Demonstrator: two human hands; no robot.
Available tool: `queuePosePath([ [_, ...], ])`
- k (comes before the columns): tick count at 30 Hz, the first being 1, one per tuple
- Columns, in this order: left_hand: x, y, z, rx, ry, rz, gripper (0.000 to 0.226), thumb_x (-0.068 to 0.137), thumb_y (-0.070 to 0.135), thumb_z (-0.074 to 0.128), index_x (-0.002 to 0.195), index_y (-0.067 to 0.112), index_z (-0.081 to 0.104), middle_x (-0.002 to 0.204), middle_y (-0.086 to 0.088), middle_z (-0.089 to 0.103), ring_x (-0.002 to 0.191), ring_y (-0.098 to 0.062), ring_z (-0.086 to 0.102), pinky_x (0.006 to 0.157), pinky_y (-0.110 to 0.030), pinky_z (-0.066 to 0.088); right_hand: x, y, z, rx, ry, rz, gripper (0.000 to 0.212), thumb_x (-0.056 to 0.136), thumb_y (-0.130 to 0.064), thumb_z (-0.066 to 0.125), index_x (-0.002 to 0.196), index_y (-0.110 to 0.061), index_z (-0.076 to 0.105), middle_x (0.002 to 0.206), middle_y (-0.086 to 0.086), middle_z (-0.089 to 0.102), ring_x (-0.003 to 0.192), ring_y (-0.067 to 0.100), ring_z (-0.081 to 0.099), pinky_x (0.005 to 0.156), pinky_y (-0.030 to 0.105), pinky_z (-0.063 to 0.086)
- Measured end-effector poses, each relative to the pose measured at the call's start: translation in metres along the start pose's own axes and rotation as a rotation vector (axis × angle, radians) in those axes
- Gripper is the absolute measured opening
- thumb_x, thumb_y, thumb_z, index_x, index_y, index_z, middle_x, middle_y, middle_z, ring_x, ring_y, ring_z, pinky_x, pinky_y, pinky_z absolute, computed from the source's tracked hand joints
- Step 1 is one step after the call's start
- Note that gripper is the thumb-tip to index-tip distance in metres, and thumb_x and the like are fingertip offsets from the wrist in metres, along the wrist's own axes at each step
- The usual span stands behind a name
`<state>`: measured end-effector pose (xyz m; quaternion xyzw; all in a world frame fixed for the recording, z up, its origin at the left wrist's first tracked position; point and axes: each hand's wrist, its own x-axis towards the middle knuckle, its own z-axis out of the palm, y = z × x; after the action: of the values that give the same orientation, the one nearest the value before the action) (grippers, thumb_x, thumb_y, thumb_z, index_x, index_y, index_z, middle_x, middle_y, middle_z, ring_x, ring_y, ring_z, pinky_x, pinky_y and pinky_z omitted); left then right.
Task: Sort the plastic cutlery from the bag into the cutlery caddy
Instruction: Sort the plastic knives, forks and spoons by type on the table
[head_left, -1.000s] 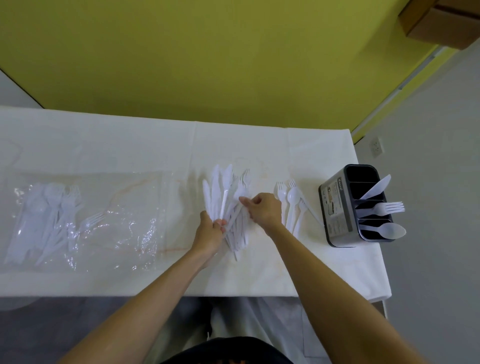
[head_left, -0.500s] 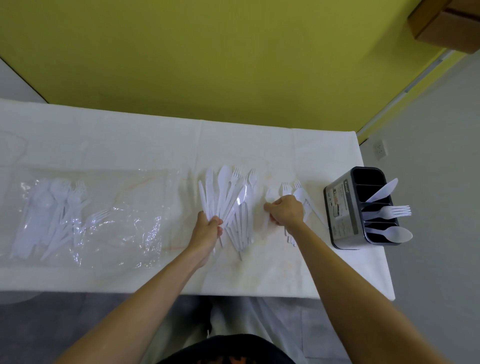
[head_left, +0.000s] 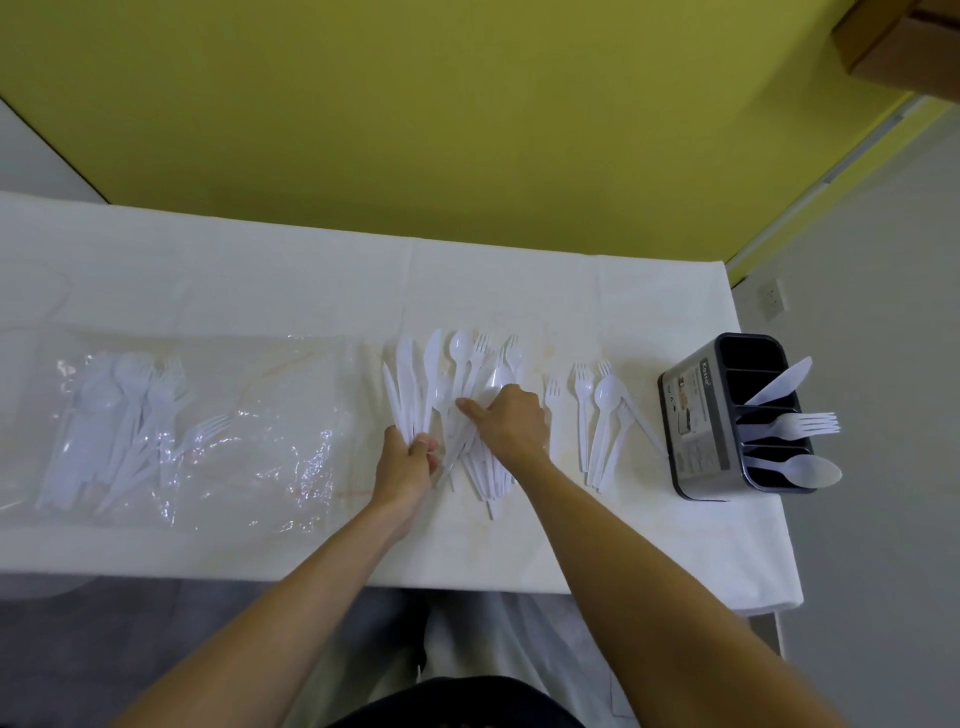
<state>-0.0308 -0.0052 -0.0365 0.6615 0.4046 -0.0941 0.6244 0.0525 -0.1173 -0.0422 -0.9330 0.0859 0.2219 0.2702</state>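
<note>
The left hand (head_left: 408, 457) pinches the white plastic cutlery fan (head_left: 452, 400) by its handles; the right hand (head_left: 511, 423), fingers curled, should peel off one piece cleanly.

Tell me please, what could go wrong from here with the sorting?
1. The caddy stands near the table's right edge; a push might tip it off.
2. The right hand presses a crossed pile of cutlery, so pulling one piece may scatter others.
3. All pieces are white on white cloth, so one could be overlooked.

White plastic cutlery pile (head_left: 457, 384) fanned under both hands; clear bag (head_left: 171, 415) far left; dark caddy (head_left: 696, 415) right.
</note>
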Motion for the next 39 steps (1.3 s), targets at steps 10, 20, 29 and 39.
queuePosePath([
  [10, -0.004, 0.000, -0.004, -0.007, -0.044, 0.004, 0.014, 0.101, 0.013, 0.038, 0.110, 0.004, 0.044, 0.093, 0.007, 0.059, 0.073, -0.007, 0.055, 0.090, -0.030, 0.047, 0.007, 0.006, -0.016, 0.272, -0.082, 0.124, 0.030, 0.077, -0.024, 0.066, 0.058, -0.010, 0.048, 0.055, 0.005, 0.048, 0.053, 0.019, 0.046, 0.053, 0.025, 0.040],
  [20, -0.003, 0.000, -0.006, -0.008, -0.039, -0.006, 0.010, 0.100, 0.009, 0.038, 0.109, 0.007, 0.043, 0.096, 0.005, 0.060, 0.076, -0.007, 0.056, 0.086, -0.027, 0.047, 0.015, -0.004, -0.009, 0.252, -0.009, 0.070, 0.036, 0.083, -0.028, 0.074, 0.070, -0.008, 0.048, 0.063, 0.011, 0.054, 0.052, 0.017, 0.049, 0.049, 0.026, 0.043],
  [29, -0.003, -0.002, -0.015, 0.031, -0.098, -0.005, 0.019, 0.101, 0.009, 0.036, 0.117, 0.003, 0.044, 0.107, 0.002, 0.061, 0.084, -0.009, 0.059, 0.100, -0.038, 0.047, 0.015, -0.003, -0.009, 0.234, -0.032, 0.076, 0.037, 0.081, -0.018, 0.070, 0.058, -0.009, 0.042, 0.057, 0.007, 0.048, 0.052, 0.019, 0.045, 0.050, 0.023, 0.036],
  [39, -0.010, 0.034, 0.003, 0.065, -0.158, 0.114, 0.019, 0.099, 0.004, 0.040, 0.111, 0.004, 0.055, 0.106, -0.005, 0.065, 0.087, -0.012, 0.064, 0.075, -0.023, 0.045, -0.007, 0.028, -0.067, 0.635, -0.102, 0.034, 0.024, 0.088, -0.010, 0.068, 0.065, -0.009, 0.058, 0.068, 0.006, 0.064, 0.060, 0.014, 0.064, 0.054, 0.012, 0.050],
])
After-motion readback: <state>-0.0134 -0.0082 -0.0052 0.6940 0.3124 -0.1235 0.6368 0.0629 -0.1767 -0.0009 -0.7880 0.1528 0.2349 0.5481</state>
